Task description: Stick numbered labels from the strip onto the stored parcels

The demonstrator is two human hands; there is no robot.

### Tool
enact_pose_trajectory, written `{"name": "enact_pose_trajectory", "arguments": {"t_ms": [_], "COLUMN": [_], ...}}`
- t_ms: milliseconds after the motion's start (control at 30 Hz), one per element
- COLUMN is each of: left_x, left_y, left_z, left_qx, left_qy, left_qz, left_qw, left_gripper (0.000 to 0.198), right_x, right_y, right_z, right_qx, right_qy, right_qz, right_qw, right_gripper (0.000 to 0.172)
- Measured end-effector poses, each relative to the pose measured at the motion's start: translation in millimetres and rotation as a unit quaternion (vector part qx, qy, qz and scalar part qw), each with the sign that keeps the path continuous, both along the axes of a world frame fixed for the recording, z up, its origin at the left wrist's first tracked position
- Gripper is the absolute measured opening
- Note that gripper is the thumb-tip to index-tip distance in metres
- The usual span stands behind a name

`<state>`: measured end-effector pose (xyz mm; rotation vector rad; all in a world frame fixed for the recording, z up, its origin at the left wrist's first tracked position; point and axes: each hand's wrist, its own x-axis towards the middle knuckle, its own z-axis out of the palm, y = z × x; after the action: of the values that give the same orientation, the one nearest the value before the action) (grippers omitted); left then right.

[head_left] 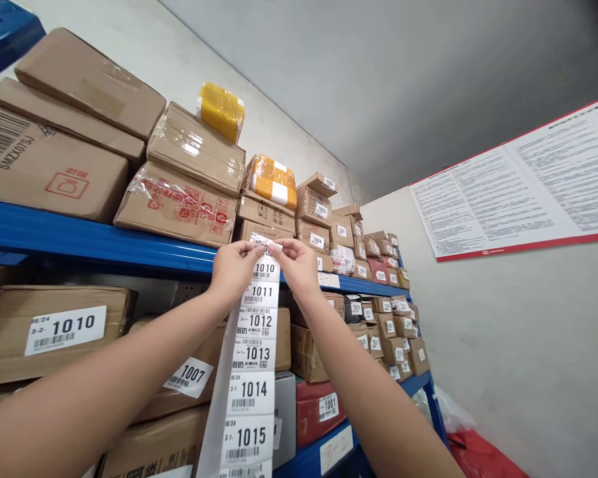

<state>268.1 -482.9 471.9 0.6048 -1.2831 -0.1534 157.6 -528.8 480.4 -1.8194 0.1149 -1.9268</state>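
A long strip of white barcode labels (253,358) hangs down in front of me, numbered 1010 to 1015 from the top. My left hand (233,269) pinches the strip's top left corner. My right hand (299,264) pinches the top right corner, thumb and fingers closed on the topmost label. Both hands are raised in front of a cardboard box (264,232) on the upper blue shelf (94,242).
Blue metal shelving holds many taped cardboard parcels with numbered labels, such as 1010 (64,328), 1007 (189,377) and 1001 (327,406). Yellow-wrapped parcels (221,109) sit on top. A large printed poster (518,182) hangs on the right wall. A red bag (483,458) lies on the floor.
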Motion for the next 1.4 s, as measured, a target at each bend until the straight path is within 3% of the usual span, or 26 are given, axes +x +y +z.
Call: {"name": "enact_pose_trajectory", "arguments": {"t_ms": [100,233,367,500,600,700,767,833,900,1033,1133,1200,1233,1333,1400], "left_x": [-2,1,5,6,7,12,16,19,19,18,17,13,10,-1,-7], "left_y": [-5,-14,-16,-7,0,1,-1,-2,-3,-5,-8,-9,-10,-10,-10], "left_z": [9.2,17.3,22.4,21.7,16.3,11.2,9.7,9.7,11.0,16.1,20.3,22.7,23.8,27.6,31.5], "left_qx": [-0.035,-0.01,0.019,0.002,-0.003,-0.007,-0.01,-0.018,-0.026,-0.022,-0.033,-0.045,-0.048,-0.04,-0.035], "left_qy": [0.001,-0.016,-0.024,-0.113,-0.137,-0.141,-0.142,-0.135,-0.127,-0.118,-0.126,-0.132,-0.126,-0.051,0.006], "left_qz": [0.109,-0.005,0.045,0.087,0.1,0.093,0.097,0.102,0.098,0.061,0.022,0.004,-0.012,-0.09,-0.088], "left_qw": [0.993,1.0,0.999,0.99,0.986,0.986,0.985,0.985,0.987,0.991,0.991,0.99,0.991,0.994,0.995], "left_gripper": [0.035,0.025,0.029,0.015,0.02,0.032,0.035,0.036,0.036,0.036,0.036,0.035,0.031,0.016,0.015], "right_x": [6,8,12,19,22,23,22,19,13,-5,-13,-14,-14,-12,-9], "right_y": [-5,-9,-17,-31,-40,-42,-40,-39,-38,-28,-11,-1,2,5,6], "right_z": [5.8,19.0,43.6,79.6,98.6,102.5,100.1,97.5,96.0,88.3,72.0,59.7,54.9,49.2,51.8], "right_qx": [-0.017,-0.027,-0.047,-0.065,-0.07,-0.116,-0.144,-0.163,-0.159,-0.115,-0.081,-0.046,-0.034,-0.018,0.008], "right_qy": [-0.037,-0.041,-0.041,-0.075,-0.002,0.076,0.072,0.044,0.063,0.068,0.081,0.131,0.134,0.053,0.004], "right_qz": [-0.036,-0.033,-0.062,-0.177,-0.302,-0.422,-0.47,-0.485,-0.47,-0.408,-0.2,-0.052,-0.01,0.037,0.052], "right_qw": [0.999,0.998,0.996,0.979,0.951,0.896,0.868,0.858,0.866,0.903,0.973,0.989,0.99,0.998,0.999], "right_gripper": [0.024,0.02,0.012,0.004,0.004,0.004,0.021,0.038,0.036,0.01,0.026,0.028,0.028,0.034,0.03]}}
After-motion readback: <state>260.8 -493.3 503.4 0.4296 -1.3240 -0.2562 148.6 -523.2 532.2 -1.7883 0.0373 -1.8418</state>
